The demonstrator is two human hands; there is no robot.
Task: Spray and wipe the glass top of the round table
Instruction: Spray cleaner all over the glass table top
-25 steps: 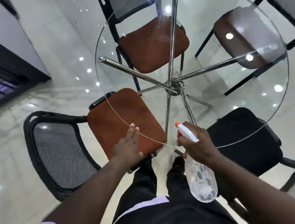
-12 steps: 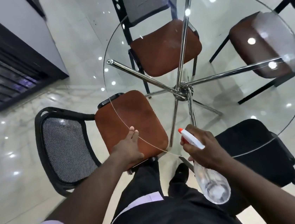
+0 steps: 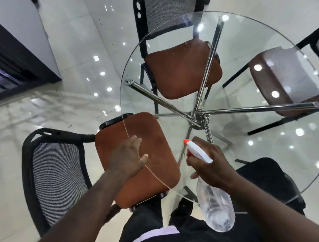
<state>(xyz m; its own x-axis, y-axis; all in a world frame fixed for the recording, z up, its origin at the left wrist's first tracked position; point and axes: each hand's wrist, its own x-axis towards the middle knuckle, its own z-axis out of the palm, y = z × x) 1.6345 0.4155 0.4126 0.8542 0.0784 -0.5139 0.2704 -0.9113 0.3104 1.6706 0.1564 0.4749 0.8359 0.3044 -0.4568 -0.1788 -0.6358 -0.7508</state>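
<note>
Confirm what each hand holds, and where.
Right hand grips the spray bottle at its neck. Left hand holds nothing, flat by the glass top edge.

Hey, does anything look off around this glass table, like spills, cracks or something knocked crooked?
Nothing stands out. The glass top looks whole, with no visible crack or puddle. The right hand grips the spray bottle; the left hand rests open at the rim. One gap: no wiping cloth is in view.
</note>
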